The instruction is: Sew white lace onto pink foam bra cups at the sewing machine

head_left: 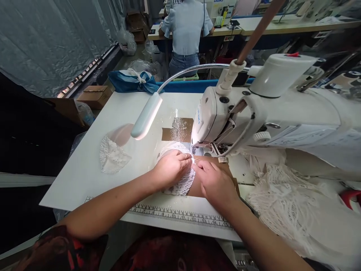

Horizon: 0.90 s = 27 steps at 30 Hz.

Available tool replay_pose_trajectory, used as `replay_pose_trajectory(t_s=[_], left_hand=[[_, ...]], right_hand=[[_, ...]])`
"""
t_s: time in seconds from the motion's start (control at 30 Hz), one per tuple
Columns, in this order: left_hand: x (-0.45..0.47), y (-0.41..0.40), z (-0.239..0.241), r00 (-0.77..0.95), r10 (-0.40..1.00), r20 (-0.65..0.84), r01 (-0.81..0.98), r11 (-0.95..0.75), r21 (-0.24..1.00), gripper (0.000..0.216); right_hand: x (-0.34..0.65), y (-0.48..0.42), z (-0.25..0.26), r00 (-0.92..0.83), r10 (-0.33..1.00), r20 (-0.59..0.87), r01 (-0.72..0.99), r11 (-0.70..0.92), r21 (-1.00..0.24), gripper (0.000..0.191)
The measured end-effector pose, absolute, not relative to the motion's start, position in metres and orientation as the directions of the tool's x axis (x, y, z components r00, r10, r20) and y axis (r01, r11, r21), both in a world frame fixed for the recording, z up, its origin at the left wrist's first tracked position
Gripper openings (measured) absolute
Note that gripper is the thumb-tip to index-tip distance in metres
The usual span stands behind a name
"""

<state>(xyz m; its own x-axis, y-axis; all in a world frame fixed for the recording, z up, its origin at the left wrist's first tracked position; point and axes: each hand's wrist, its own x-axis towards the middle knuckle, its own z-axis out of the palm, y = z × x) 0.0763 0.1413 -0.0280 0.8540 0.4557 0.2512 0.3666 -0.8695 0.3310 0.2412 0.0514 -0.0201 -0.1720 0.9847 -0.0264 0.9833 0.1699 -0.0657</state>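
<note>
A white lace piece, rounded like a bra cup (184, 185), lies under the needle area of a white sewing machine (210, 113). My left hand (170, 169) rests on top of it, fingers closed together and holding the fabric close to the presser foot. From the other side, my right hand (217, 182) pinches the lace edge between thumb and forefinger, just in front of the needle. Brown tape or board (199, 184) covers the bed beneath my right hand. The needle tip is hard to make out behind my fingers.
Another lace cup (113, 156) lies on the table at left. A lamp (146, 116) on a bendable neck hangs over the work. White lace pieces (284, 199) are heaped at right. A printed ruler (175, 216) runs along the front edge. A person (184, 30) sits ahead.
</note>
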Motion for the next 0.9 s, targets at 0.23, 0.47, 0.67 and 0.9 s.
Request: replay_pose_trajectory(t_s=[0.23,0.47,0.67,0.9], left_hand=[[0.082,0.165,-0.039,0.858,0.418,0.298,0.336,-0.896,0.290,0.031],[0.081,0.180,-0.035,0.890,0.334,0.309,0.268,-0.934,0.236,0.032],[0.080,0.182,-0.035,0.892,0.354,0.282,0.288,-0.924,0.250,0.036],[0.083,0.183,-0.036,0.869,0.445,0.216,0.406,-0.891,0.204,0.036]], right_hand=[[0.240,0.064,-0.022,-0.093,0.996,0.005,0.996,0.093,-0.014,0.044],[0.238,0.066,-0.024,-0.066,0.998,-0.024,0.998,0.066,0.004,0.048],[0.239,0.062,-0.027,-0.107,0.994,-0.002,0.994,0.107,0.015,0.051],[0.239,0.062,-0.029,-0.101,0.995,-0.006,0.995,0.101,0.002,0.054]])
